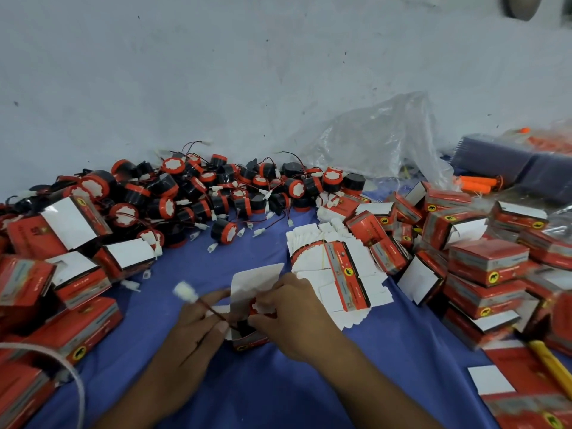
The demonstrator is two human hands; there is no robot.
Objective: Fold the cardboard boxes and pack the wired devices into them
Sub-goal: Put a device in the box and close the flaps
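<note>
The small red cardboard box point(247, 339) is standing near the middle of the blue cloth point(278, 391), towards its near edge, with its white top flap point(257, 280) raised. A round black device with a red rim point(255, 305) is sitting partly down in the box's mouth. The right hand point(291, 317) is curling its fingers round the device and seems to be pressing it in. The left hand point(195, 332) is pinching the device's thin dark wire point(213, 311) between thumb and fingers, and the blurred white plug point(184, 291) is sticking out beyond them.

Just beyond the right hand, a banded stack of flat, unfolded red-and-white cartons point(337, 274) is lying. Along the cloth's far edge a big heap of loose black-and-red wired devices point(198, 193) is waiting. Closed red boxes point(486, 264) are piling up along the right edge. Folded boxes with open white flaps point(71, 227) are lying along the left edge; whether they are filled I cannot tell.

The job looks roughly midway: many boxes are closed, yet the heap and the flat stack are both large. This box is lacking its wire tucked in and its flap shut.
</note>
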